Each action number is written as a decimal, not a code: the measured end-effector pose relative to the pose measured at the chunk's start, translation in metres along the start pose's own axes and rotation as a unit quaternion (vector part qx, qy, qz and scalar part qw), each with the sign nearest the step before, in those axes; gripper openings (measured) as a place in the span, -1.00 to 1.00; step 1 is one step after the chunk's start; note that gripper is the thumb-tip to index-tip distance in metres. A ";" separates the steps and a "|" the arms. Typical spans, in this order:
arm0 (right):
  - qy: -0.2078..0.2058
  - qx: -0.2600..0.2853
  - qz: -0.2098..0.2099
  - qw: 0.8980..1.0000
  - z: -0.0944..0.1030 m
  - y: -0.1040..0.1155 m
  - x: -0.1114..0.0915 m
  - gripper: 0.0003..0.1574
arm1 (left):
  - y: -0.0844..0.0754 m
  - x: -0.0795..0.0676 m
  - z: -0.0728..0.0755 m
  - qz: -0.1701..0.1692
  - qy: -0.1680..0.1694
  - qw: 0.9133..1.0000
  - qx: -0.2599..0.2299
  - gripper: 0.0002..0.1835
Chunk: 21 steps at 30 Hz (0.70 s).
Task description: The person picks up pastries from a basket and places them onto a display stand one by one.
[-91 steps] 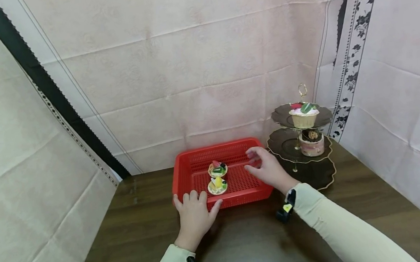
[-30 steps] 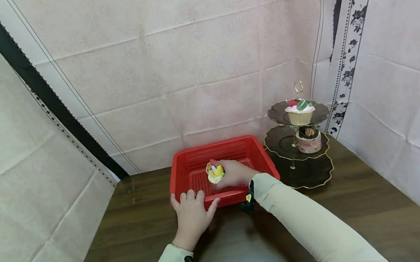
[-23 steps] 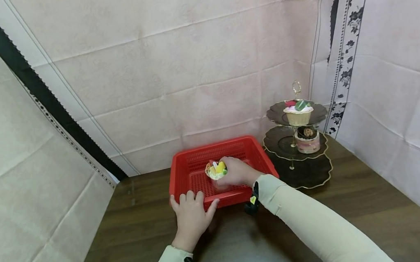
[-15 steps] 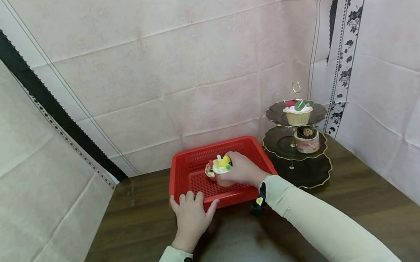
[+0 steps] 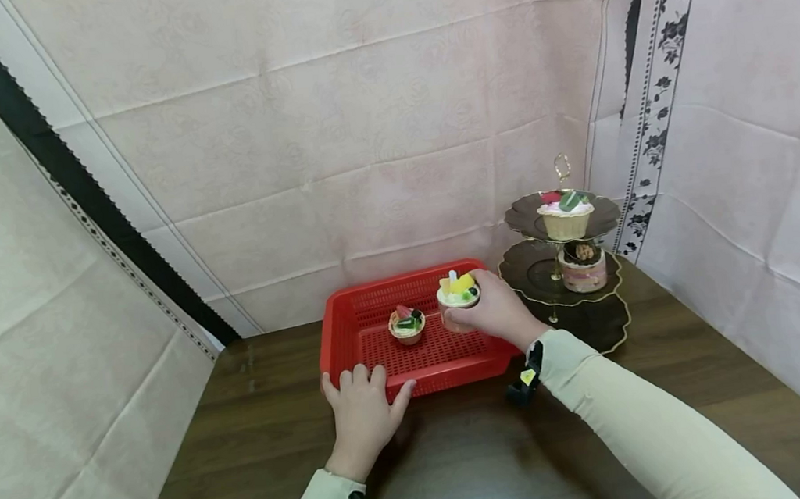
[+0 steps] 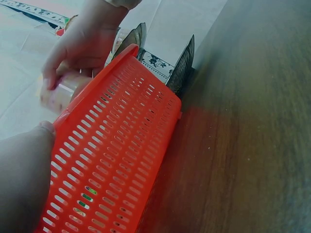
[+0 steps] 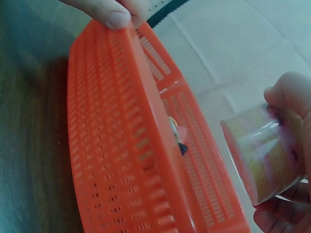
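Note:
My right hand grips a clear cup of layered cake topped with cream and yellow fruit. It holds the cup upright above the right part of a red plastic basket. Pink and yellow layers show through the wall of the cake cup in the right wrist view. At the basket's front left, my left hand holds the rim, fingers over it and thumb along it. A small fruit tart with red and green topping sits inside the basket.
A tiered dark stand with gold edges stands right of the basket. Its top plate bears a cupcake, its middle plate a pink layered cake cup. Pale cloth hangs behind the wooden table.
My right hand took hold of the yellow-topped cake cup beside the tart, lifted it and carried it rightward. My left hand stays at the basket rim.

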State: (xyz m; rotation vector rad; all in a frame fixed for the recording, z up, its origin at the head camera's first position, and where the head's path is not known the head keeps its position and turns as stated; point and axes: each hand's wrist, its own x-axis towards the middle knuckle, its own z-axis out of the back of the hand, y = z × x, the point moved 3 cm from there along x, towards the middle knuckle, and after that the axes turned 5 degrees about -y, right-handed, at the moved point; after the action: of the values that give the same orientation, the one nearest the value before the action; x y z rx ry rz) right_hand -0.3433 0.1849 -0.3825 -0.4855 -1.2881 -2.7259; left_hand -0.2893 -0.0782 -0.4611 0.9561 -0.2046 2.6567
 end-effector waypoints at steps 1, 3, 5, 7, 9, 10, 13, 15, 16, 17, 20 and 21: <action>-0.003 0.004 -0.004 1.000 0.003 -0.001 0.000 -0.01 | 0.000 0.000 0.000 0.000 0.000 1.000 0.000 -0.38; -0.009 0.010 -0.013 1.000 0.010 -0.003 -0.001 0.00 | 0.001 0.000 0.000 -0.001 -0.001 1.000 0.001 -0.38; -0.017 0.014 -0.020 1.000 0.016 -0.005 -0.001 0.03 | 0.001 -0.001 0.000 -0.001 -0.003 1.000 0.001 -0.38; -0.025 0.017 -0.027 0.999 0.022 -0.008 -0.001 0.06 | 0.001 -0.001 0.000 -0.003 -0.006 1.000 0.000 -0.38; -0.035 0.012 -0.029 0.999 0.027 -0.011 -0.001 0.09 | 0.000 -0.002 0.000 -0.005 -0.010 1.000 0.000 -0.39; -0.040 0.010 -0.033 0.999 0.030 -0.013 0.000 0.11 | 0.000 -0.002 0.000 -0.006 -0.011 1.000 0.000 -0.39; -0.056 0.000 -0.039 0.998 0.040 -0.017 0.000 0.12 | 0.000 -0.002 0.000 -0.011 -0.014 1.000 0.000 -0.38; -0.066 -0.002 -0.042 0.997 0.046 -0.019 0.000 0.10 | 0.000 -0.002 0.000 -0.012 -0.015 1.000 -0.001 -0.38; -0.069 -0.003 -0.045 0.997 0.050 -0.020 0.000 0.10 | 0.000 -0.002 0.000 -0.012 -0.016 1.000 -0.002 -0.39; -0.072 -0.005 -0.045 0.996 0.053 -0.021 0.000 0.09 | 0.000 -0.001 0.000 -0.011 -0.016 1.000 -0.002 -0.39; -0.078 -0.009 -0.045 0.996 0.060 -0.022 0.000 0.08 | 0.000 -0.001 0.000 -0.010 -0.020 1.000 -0.004 -0.39; -0.080 -0.011 -0.043 0.996 0.062 -0.023 -0.001 0.08 | 0.000 -0.001 0.001 -0.010 -0.020 1.000 -0.004 -0.40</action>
State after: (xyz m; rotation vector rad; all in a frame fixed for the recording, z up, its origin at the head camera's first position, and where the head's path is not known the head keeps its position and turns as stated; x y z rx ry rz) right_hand -0.3325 0.2467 -0.3630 -0.6782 -1.3473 -2.8250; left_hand -0.2877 -0.0783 -0.4614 1.0042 -0.2145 2.6188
